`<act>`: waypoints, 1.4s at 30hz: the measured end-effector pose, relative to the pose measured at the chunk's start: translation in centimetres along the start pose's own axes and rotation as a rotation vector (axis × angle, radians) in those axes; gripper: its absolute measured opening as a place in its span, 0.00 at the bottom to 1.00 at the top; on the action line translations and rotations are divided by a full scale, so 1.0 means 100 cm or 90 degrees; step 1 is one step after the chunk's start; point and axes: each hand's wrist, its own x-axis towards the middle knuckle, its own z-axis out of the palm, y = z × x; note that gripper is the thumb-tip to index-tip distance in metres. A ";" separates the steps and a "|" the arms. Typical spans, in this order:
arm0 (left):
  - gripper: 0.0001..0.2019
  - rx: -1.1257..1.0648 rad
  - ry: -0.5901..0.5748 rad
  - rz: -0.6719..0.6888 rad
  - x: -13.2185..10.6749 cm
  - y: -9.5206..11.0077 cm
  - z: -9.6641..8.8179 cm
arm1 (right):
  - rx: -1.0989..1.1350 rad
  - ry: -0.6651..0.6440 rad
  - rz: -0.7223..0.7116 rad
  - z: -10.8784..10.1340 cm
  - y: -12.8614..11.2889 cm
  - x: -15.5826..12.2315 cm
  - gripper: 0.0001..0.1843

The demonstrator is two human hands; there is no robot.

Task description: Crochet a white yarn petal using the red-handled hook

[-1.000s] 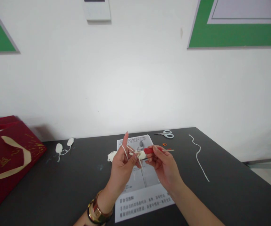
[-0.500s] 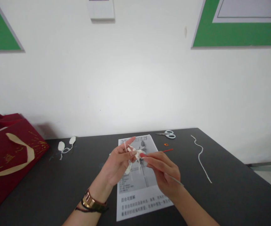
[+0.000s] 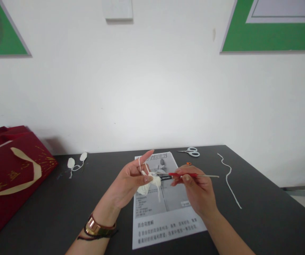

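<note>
My left hand point(image 3: 131, 179) pinches a small white crochet piece point(image 3: 155, 180) between thumb and fingers. A strand of white yarn point(image 3: 139, 163) loops over its raised index finger. Below the fingers hangs another white part point(image 3: 143, 189) of the work, along with a loose yarn tail. My right hand point(image 3: 199, 191) is closed around the red grip of a crochet hook point(image 3: 183, 175). The hook lies nearly level, its metal tip at the top of the crochet piece; whether a loop sits on it is too small to tell.
A printed sheet point(image 3: 168, 226) lies under the hands. Scissors point(image 3: 193, 152) and an orange stitch marker point(image 3: 189, 163) are behind the right hand. A yarn length point(image 3: 229, 173) lies right. Two white crocheted pieces point(image 3: 71, 163) and a red bag point(image 3: 14, 166) stand left on the black table point(image 3: 88, 198).
My right hand has moved right and turned, so the hook now lies level with its shaft showing. The white crochet piece is more exposed. The whole view has shifted slightly.
</note>
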 end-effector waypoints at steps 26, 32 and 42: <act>0.11 0.328 0.060 0.083 0.004 -0.003 0.006 | 0.300 0.176 0.381 0.012 0.005 0.009 0.08; 0.30 0.280 0.102 0.064 0.008 -0.016 0.014 | 0.252 0.188 0.335 0.015 0.006 0.007 0.09; 0.29 0.171 0.070 0.006 0.004 -0.013 0.016 | 0.317 0.176 0.370 0.010 0.007 0.008 0.08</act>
